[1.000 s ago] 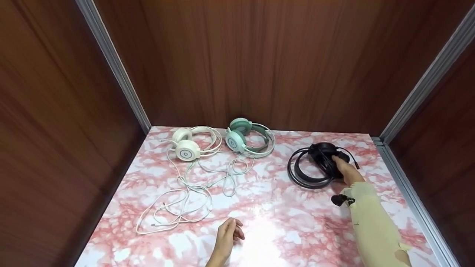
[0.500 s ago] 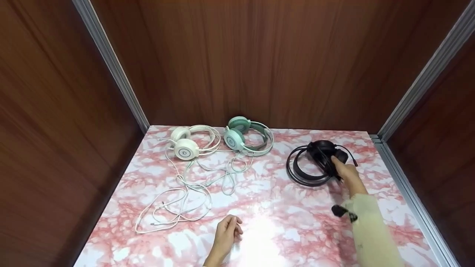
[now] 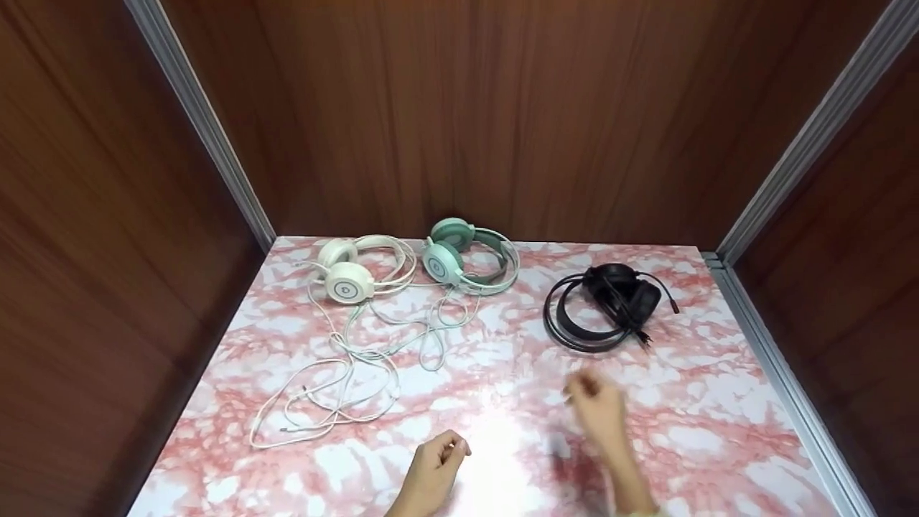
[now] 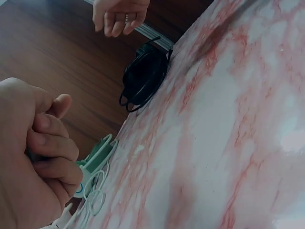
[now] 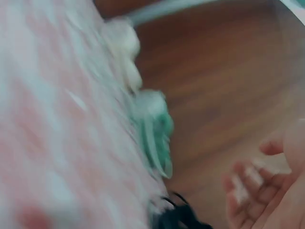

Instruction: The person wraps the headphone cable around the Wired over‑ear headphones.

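Black headphones with a boom microphone (image 3: 617, 301) lie on the right side of the table, their cable bundled at the ear cups. My right hand (image 3: 597, 409), blurred, is in the air nearer to me than these headphones, apart from them. Its fingers are loosely bent around nothing, as the right wrist view also shows (image 5: 262, 195). My left hand (image 3: 434, 467) stays near the front middle, fingers loosely curled, holding nothing visible. White headphones (image 3: 350, 282) lie at the back left. Beside them are mint-green headphones (image 3: 444, 262), also on the table.
Thin pale cables (image 3: 344, 395) run tangled from the white and green headphones toward the front left. Brown wood-grain panels (image 3: 459, 122) enclose the back and sides of the marbled table (image 3: 495, 359). Metal rails (image 3: 782, 388) edge the right side.
My right hand has let go of the black headphones and drawn back toward me and to the left. The headphones stay on the table. The left hand is almost still.
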